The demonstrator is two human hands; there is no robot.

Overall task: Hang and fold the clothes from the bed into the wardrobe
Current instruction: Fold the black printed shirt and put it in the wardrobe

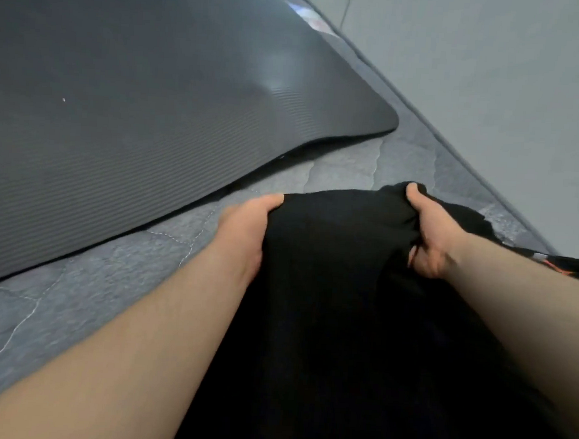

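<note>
Across the bed point(108, 269): we see a grey quilted cover, soft and faintly mottled, with pale wavy stitch lines; it runs from 7 o'clock up toward 1 o'clock.
Mat point(153, 92): dark grey foam, finely ribbed, with a rounded corner; it lies on the bed and fills our view from 9 to 12 o'clock, its near edge lifted slightly off the cover.
Garment point(344, 290): plain matte black cloth, too bunched for us to tell what kind of clothing it is; it lies on the bed at 5 to 6 o'clock, gathered at its far end and spreading toward us between our forearms.
Left hand point(247, 227): at the garment's 9 o'clock edge we grip the cloth, thumb on top; the fingers are under the fabric and hidden.
Right hand point(429, 234): at the garment's 1 o'clock corner, thumb pressed on top, fingers curled tightly into a gathered fold.
Wall point(493, 79): smooth and pale grey-green, at 2 o'clock, running along the bed's far side.
Marked cloth point(556, 266): black with a small orange and white mark, at 3 o'clock just past our right forearm; we cannot tell whether it belongs to the same garment.
</note>
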